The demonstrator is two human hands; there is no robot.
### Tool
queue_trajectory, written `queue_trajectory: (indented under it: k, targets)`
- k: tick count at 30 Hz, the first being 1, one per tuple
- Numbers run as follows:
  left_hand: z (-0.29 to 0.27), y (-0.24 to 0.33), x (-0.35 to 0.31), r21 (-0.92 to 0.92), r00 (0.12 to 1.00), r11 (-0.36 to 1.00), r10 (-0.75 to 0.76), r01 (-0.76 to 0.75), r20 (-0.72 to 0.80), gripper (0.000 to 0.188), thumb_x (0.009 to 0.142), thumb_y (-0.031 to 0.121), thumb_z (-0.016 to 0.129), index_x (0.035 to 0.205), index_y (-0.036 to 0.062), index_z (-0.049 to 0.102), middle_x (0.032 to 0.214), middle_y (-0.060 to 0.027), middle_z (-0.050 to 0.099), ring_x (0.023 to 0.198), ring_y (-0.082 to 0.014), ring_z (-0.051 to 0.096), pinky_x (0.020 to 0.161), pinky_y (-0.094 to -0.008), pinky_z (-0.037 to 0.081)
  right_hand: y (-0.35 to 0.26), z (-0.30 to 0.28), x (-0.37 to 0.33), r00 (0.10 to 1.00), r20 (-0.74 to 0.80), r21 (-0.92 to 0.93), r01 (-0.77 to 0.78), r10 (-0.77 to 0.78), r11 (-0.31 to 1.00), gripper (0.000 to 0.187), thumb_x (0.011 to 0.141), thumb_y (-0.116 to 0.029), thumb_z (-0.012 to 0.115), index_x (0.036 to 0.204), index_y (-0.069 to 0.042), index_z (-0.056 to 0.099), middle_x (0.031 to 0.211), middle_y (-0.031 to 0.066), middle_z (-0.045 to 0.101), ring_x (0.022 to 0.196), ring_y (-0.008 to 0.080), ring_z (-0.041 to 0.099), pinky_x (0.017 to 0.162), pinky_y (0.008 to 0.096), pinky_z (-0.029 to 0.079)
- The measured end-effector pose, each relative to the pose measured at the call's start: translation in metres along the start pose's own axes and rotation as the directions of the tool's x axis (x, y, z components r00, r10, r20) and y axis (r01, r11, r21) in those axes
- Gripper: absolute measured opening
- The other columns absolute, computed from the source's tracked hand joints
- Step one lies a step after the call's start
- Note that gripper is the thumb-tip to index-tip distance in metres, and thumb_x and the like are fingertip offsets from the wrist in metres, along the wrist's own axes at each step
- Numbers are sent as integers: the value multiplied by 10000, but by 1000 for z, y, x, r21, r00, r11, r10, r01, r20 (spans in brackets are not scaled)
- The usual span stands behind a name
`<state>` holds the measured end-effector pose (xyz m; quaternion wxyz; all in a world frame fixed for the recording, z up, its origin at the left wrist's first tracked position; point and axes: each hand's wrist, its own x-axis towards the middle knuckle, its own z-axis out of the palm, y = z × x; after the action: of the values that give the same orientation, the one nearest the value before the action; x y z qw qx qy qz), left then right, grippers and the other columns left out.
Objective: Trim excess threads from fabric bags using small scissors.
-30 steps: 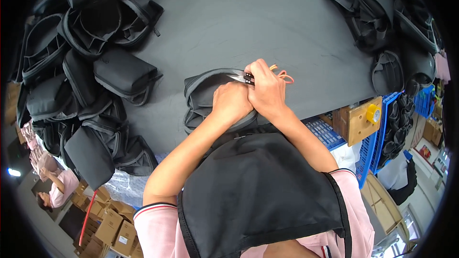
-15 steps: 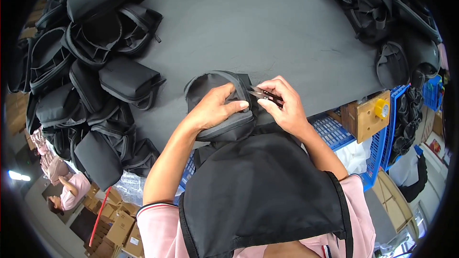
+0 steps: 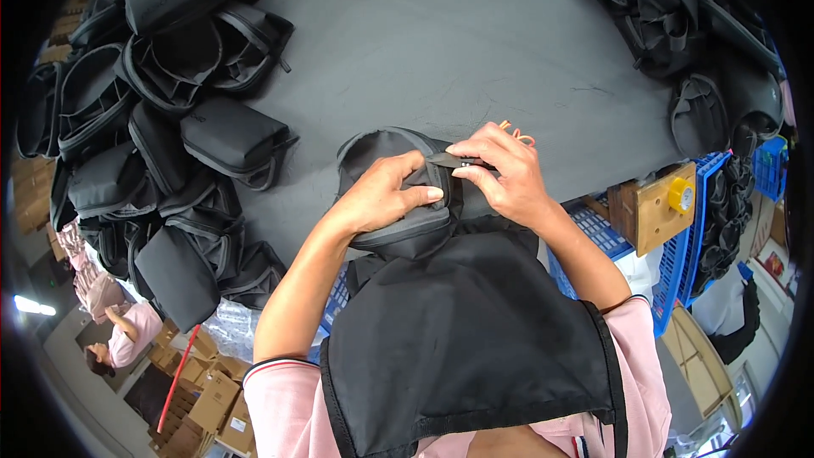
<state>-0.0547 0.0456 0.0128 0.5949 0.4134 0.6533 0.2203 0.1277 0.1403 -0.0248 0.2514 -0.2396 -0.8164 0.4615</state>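
Note:
A black zippered pouch (image 3: pixel 405 233), its top gaping, sits at the near edge of the table in front of my body. My left hand (image 3: pixel 386 195) is closed on its rim, thumb outside and fingers reaching over the edge. My right hand (image 3: pixel 509 171) pinches a pair of dark thread snips (image 3: pixel 449 160). Their blades lie together against the pouch's right-hand edge, beside my left fingertips. Thin orange loops (image 3: pixel 519 134) stick out behind my right knuckles. Whatever the blade tips touch is too small to make out.
Black pouches (image 3: pixel 233 140) are heaped along the table's left side, and more bags (image 3: pixel 657 8) lie at the far right. Loose thread bits dot the grey tabletop (image 3: pixel 441 42). Blue crates (image 3: pixel 678 263), a wooden block with yellow tape (image 3: pixel 681 195) stand right. A person (image 3: pixel 127 335) is at far left.
My right hand has turned and risen slightly, bringing the snips' blades together at the pouch edge; they were apart before. Orange loops now show behind it. The left hand keeps its hold.

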Motion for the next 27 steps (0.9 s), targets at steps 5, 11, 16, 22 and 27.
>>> queue_trajectory:
  k: [5, 11, 16, 22, 27]
  targets:
    - [7, -9, -2, -163, 993, 981, 93, -105, -77, 251, 790, 153, 680, 882, -35, 542, 715, -71, 556, 683, -120, 476, 633, -305, 411, -10, -2, -5, 993, -115, 102, -14, 26, 995, 258, 678, -5, 698, 929, -40, 650, 760, 55, 575, 601, 156, 524, 542, 261, 428]
    - [9, -15, -14, -147, 992, 983, 98, -108, -77, 324, 785, 224, 696, 888, -41, 540, 726, -64, 533, 704, -106, 460, 647, -302, 412, -15, 2, -6, 999, -4, 62, -32, 32, 998, 227, 690, -1, 696, 912, -19, 652, 764, 48, 578, 593, 141, 509, 541, 254, 417]
    - [12, -11, -31, -96, 993, 991, -103, 97, -54, 353, 829, 265, 650, 1005, -28, 561, 866, -108, 626, 808, -125, 543, 731, -302, 442, -18, 5, -28, 980, -13, 275, -187, 199, 943, 202, 695, -43, 707, 888, -45, 649, 767, 54, 572, 605, 151, 527, 582, 285, 411]
    - [26, -3, -45, -500, 958, 865, -115, -34, -263, 300, 867, 131, 601, 1103, -37, 524, 1039, -115, 619, 977, -138, 554, 857, -291, 434, -38, -3, -52, 976, 92, 200, -214, 199, 956, 246, 690, -69, 722, 924, -56, 645, 756, 51, 558, 605, 139, 526, 568, 274, 409]
    - [31, -4, -46, -471, 940, 882, -139, -25, -310, 236, 856, 111, 613, 1015, -37, 520, 977, -89, 608, 965, -130, 546, 850, -296, 437, -42, 0, -50, 990, 101, 79, -101, 93, 992, 273, 671, -106, 743, 923, -72, 645, 746, 27, 551, 596, 155, 525, 538, 274, 406]
